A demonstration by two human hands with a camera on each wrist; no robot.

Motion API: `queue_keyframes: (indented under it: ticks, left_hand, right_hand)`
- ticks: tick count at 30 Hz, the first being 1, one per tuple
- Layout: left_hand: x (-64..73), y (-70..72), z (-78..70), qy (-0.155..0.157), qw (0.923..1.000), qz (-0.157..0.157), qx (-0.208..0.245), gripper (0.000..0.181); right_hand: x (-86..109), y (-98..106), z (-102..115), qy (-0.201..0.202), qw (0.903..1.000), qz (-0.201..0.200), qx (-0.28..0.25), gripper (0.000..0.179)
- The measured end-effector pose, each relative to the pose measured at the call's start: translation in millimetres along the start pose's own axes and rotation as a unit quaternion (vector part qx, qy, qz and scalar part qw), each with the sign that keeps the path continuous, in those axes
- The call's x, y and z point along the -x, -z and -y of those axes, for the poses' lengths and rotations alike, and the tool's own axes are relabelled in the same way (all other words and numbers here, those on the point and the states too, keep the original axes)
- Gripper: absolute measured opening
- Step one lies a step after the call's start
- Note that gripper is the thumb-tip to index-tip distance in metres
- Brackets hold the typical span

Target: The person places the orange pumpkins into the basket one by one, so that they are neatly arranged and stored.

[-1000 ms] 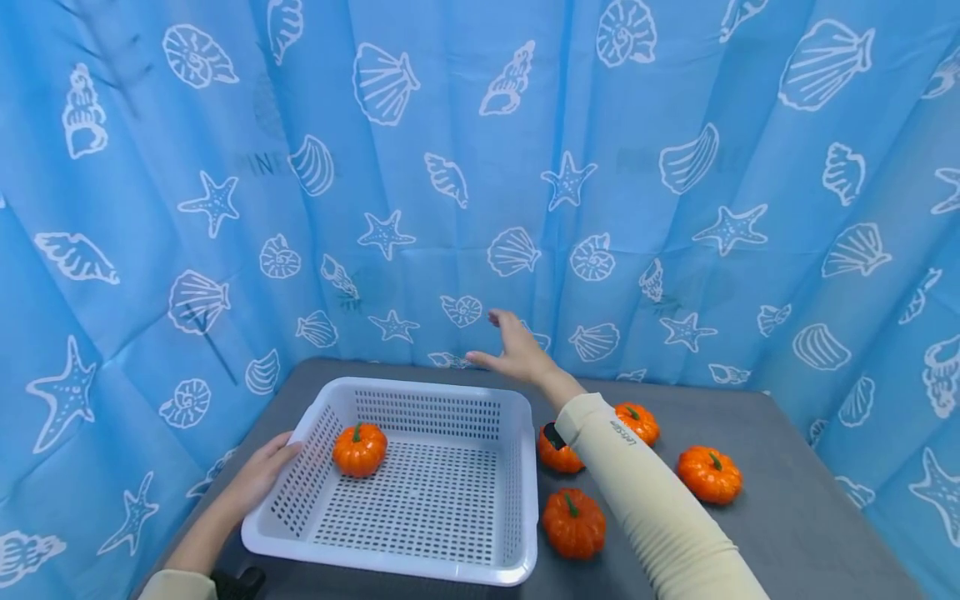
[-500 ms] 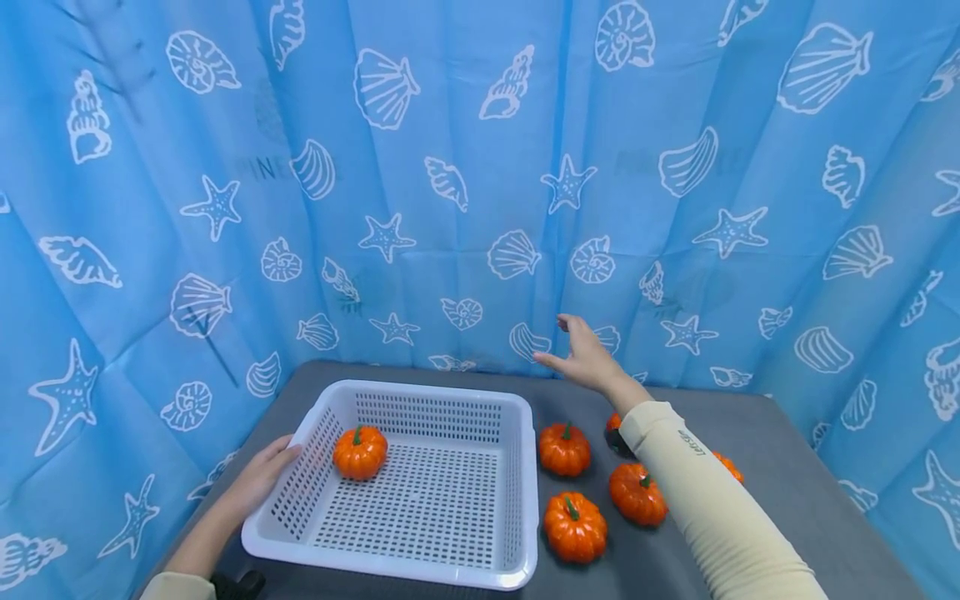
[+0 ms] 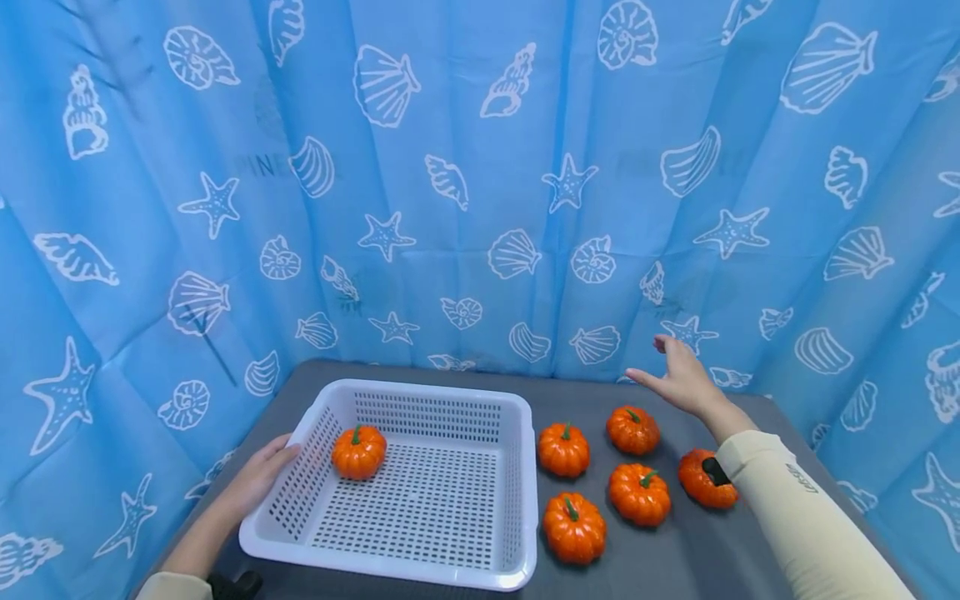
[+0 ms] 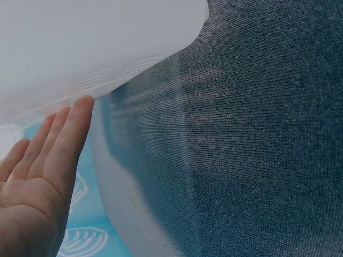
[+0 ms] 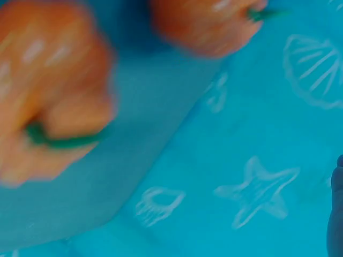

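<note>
My left hand (image 3: 262,475) touches the left side of a white plastic basket (image 3: 390,570). In the left wrist view its fingers (image 4: 75,128) are straight, their tips at the basket wall (image 4: 107,37). One small orange pumpkin (image 3: 358,452) with a green stem sits inside the basket, toward the left. My right hand (image 3: 688,379) is in the air above the table's far right part, thumb and fingers apart, holding nothing. Beneath its wrist lies a pumpkin (image 3: 701,478), partly hidden by the cuff and a black wrist device. Only a bit of the right hand (image 5: 336,209) shows in the right wrist view.
Several more pumpkins stand on the dark grey table (image 3: 795,542) right of the basket: a back-left pumpkin (image 3: 564,450), a front-left pumpkin (image 3: 574,528), a middle pumpkin (image 3: 639,495) and a back pumpkin (image 3: 633,430). A blue shell-print curtain (image 3: 480,200) hangs behind and at the sides.
My right hand has swept from above the basket's back right corner to the right, over the pumpkins, still holding nothing. The left hand, basket and pumpkins stay where they were.
</note>
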State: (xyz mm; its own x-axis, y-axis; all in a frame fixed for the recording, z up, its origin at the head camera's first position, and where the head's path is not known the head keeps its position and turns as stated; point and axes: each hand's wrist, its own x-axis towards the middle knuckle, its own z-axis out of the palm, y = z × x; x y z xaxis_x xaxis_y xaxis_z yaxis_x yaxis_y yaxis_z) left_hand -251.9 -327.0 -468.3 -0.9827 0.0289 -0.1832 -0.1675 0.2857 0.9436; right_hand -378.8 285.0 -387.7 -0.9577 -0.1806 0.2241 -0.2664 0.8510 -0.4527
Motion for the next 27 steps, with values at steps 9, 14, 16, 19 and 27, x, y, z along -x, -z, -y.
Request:
queue_keyframes:
  ticks: [9,14,16,19,27]
  left_hand:
    - [1.6,1.5,1.6,0.005,1.0,0.0,0.005,0.06]
    - [2.5,1.5,1.3,0.006,1.0,-0.002,0.001,0.061]
    - [2.8,1.4,1.2,0.006,1.0,-0.001,0.002,0.061]
    - [2.9,0.8,1.3,0.009,1.0,0.0,0.004,0.061]
    - [1.7,0.7,0.1,0.004,1.0,0.004,0.001,0.061]
  right_hand:
    - [37.5,15.1,-43.8,-0.06,0.998,0.011,0.012,0.098]
    - [54.5,19.9,-61.1,-0.085,0.9962,0.012,0.018,0.1]
    - [61.7,20.9,-67.2,-0.095,0.9952,0.017,0.014,0.101]
    - [73.3,20.7,-75.8,-0.116,0.9931,0.018,0.005,0.102]
    - [104.8,19.3,-104.0,-0.172,0.9836,0.037,-0.041,0.1]
